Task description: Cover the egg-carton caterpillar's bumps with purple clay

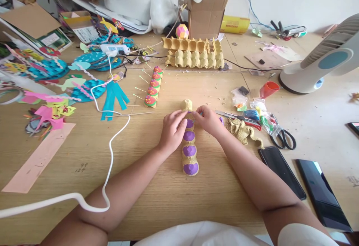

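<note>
An egg carton strip (190,160) lies lengthwise in front of me, with purple clay (189,151) pressed over several of its cups. The far cup (187,105) is bare cardboard. At the strip's left side my left hand (173,128) rests its thumb and fingertips against a cup near the far end. My right hand (208,119) pinches at the same cup from the right, where a bit of purple shows between the fingertips. Fingers partly hide that cup. Beyond my left hand stands a finished-looking red and green egg carton caterpillar (153,88) with pin-like sticks beside it.
Right of my hands lie a utility knife (238,117), torn carton scraps (242,131), scissors (283,138) and two dark phones (282,171). Egg cartons (199,58) stand behind. A white cable (110,152) crosses on the left near blue paper strips (113,98). A fan (322,55) stands right.
</note>
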Action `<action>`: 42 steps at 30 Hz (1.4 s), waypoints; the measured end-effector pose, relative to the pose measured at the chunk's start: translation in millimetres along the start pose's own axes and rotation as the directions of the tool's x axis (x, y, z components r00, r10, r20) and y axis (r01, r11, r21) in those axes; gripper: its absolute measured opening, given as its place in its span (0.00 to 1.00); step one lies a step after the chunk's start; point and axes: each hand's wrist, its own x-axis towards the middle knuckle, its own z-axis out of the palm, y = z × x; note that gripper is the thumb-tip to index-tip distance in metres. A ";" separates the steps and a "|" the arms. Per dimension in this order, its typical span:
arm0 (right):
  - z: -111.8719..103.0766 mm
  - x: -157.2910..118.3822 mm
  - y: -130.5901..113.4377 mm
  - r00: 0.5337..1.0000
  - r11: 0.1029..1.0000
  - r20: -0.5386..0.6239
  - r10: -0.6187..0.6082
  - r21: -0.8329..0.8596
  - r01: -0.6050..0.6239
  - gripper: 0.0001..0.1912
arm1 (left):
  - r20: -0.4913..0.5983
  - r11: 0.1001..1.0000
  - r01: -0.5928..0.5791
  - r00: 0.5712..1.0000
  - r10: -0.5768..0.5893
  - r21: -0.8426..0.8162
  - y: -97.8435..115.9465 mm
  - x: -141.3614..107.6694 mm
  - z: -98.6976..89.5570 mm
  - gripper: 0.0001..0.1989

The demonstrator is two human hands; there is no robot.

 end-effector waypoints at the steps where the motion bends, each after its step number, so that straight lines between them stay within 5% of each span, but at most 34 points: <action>1: 0.7 0.5 0.5 1.000 1.000 0.004 0.000 0.025 0.000 0.13 | 0.007 1.000 0.008 1.000 -0.008 -0.013 -0.3 0.1 0.3 0.21; 8: 6.4 0.9 5.8 0.998 0.933 -0.007 0.059 0.356 -0.052 0.19 | 0.000 0.978 0.047 0.999 -0.048 -0.204 2.2 0.1 2.0 0.21; 15: 5.8 -4.0 1.0 0.986 0.646 0.107 0.128 0.745 -0.165 0.34 | -0.031 0.923 0.029 0.999 -0.045 -0.384 10.3 1.0 -2.4 0.19; 25: 0.8 -10.6 -3.0 0.970 0.510 0.226 0.084 0.827 -0.237 0.32 | -0.009 0.629 0.303 0.897 -0.442 -0.716 4.7 4.5 6.0 0.25; 36: -0.5 -18.3 -8.7 0.955 0.497 0.296 0.016 0.826 -0.264 0.29 | 0.277 0.238 0.435 0.823 -0.495 -0.869 17.7 11.3 -2.4 0.29; 42: 1.1 -20.1 -7.8 0.943 0.475 0.333 0.013 0.828 -0.299 0.29 | 0.309 0.174 0.437 0.817 -0.487 -0.882 18.8 10.8 -3.9 0.28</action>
